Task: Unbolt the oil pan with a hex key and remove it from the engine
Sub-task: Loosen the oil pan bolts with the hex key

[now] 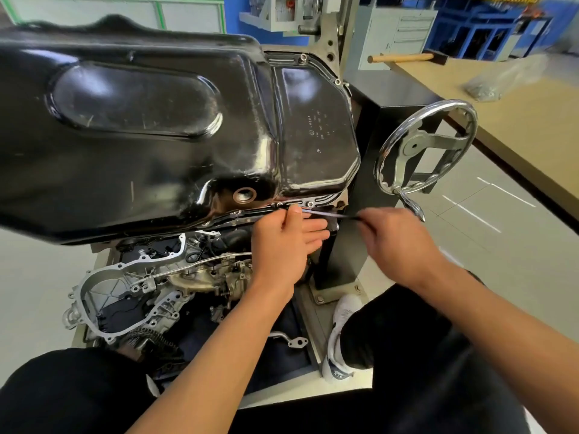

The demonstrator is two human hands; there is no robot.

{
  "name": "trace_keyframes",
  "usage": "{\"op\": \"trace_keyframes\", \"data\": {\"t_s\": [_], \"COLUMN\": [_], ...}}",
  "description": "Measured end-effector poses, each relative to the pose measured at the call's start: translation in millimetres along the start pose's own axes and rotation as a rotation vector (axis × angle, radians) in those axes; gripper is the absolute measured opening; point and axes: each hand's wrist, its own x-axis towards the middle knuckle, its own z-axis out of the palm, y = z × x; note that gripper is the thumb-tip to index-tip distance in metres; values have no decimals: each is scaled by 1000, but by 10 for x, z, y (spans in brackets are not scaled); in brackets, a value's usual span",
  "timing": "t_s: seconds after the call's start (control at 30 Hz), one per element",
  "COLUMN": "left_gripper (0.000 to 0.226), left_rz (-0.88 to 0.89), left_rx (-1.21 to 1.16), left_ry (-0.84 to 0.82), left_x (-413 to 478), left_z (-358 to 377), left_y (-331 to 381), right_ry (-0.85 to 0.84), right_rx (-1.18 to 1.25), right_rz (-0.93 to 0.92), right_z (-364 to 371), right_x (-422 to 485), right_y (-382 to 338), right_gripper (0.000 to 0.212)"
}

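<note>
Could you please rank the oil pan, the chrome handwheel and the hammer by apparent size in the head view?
Largest: oil pan
Then: handwheel
Smallest: hammer, though it lies farther off, so true size is unsure.

Workshop: engine stand [347,245], workbench [526,126], hammer [404,57].

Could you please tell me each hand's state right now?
Left hand: pinches the hex key at the oil pan edge.
Right hand: grips the hex key's long arm.
</note>
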Motion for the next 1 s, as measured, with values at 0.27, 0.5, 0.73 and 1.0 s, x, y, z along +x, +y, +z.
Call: {"op": "trace_keyframes", "data": {"t_s": [0.27, 0.5, 0.73, 1.0], "left_gripper": [15, 14, 17, 27], "left_rz": [-112, 20, 323, 357], "left_rx": [-547, -437, -264, 155], "left_ry": [121, 136, 3, 9], "left_x": [-64, -66, -178, -59], "left_z": [133, 160, 281, 143], "left_y": [33, -81, -125, -196], "right_ry": [226, 196, 322, -60], "right_rx": [119, 291, 330, 215], "right_rz": [-42, -115, -121, -115], "right_z": [-33, 59, 72, 120], "right_x": [99, 39, 129, -190], "right_y": [7, 56, 205, 142], "right_gripper": [13, 16, 15, 16]}}
